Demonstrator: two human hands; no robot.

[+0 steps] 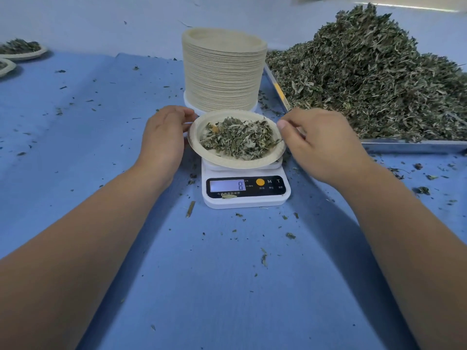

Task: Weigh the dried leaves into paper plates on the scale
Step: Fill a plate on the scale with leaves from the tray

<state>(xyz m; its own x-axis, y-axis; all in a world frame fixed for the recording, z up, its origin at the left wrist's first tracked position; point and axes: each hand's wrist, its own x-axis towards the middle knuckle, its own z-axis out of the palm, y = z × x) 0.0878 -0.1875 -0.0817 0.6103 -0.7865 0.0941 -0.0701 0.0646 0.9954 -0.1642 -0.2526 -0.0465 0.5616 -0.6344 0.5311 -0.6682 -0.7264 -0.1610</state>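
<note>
Two bare forearms reach forward over the blue desk [75, 122], which is littered with leaf crumbs. Between them sits a white digital kitchen scale [246, 190]; its display [227, 185] reads 8. On its platform rests a paper plate [236, 140] holding a small heap of dried leaves [238, 137]. The left hand [164, 137] touches the plate's left rim, fingers curled narrowly around the edge. The right hand [321, 145] hovers at the plate's right rim, fingers pinched close together; I cannot tell whether they hold any leaf. Just behind the scale stands a tall stack of paper plates [223, 72]. To the right, a metal tray [414, 146] carries a big pile of dried leaves [379, 79]. Far left, two filled plates [20, 50] sit well apart.
</note>
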